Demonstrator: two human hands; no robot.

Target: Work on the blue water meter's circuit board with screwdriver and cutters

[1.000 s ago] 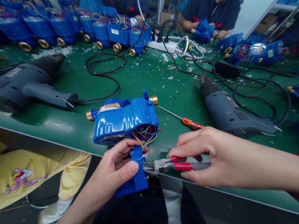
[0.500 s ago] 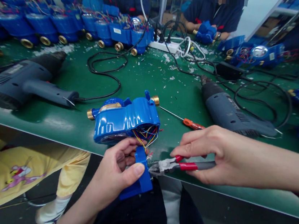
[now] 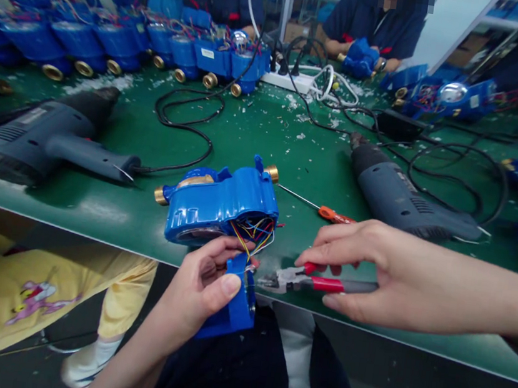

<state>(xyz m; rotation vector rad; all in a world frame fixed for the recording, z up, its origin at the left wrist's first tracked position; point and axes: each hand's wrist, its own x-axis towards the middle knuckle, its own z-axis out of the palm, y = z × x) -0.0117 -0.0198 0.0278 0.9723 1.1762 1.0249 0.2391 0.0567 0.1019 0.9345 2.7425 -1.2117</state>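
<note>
My left hand (image 3: pixel 208 282) grips a blue plastic cover (image 3: pixel 233 307) at the table's front edge, thumb on top and fingers behind. Thin coloured wires (image 3: pixel 253 237) run from the cover into the open end of a blue water meter (image 3: pixel 224 205) with brass pipe ends, which lies on its side on the table. Red-and-grey handled pliers (image 3: pixel 296 278) are in my right hand (image 3: pixel 363 270), the jaws pointing left, a little to the right of the cover and apart from it. Behind the right hand lies an orange-handled screwdriver (image 3: pixel 327 213), its shaft toward the meter.
Heat guns lie left (image 3: pixel 53 137) and right (image 3: pixel 396 192) on the green table (image 3: pixel 266 132), their black cords looping behind. A white power strip (image 3: pixel 287 81), scattered clear scraps and rows of blue meters (image 3: pixel 117 44) stand further back. Co-workers sit opposite; another person's yellow-clad leg (image 3: pixel 62 296) is at left.
My left hand has shifted slightly left and tilted the blue cover. The pliers' jaws, earlier right against the cover's edge, now sit apart from it.
</note>
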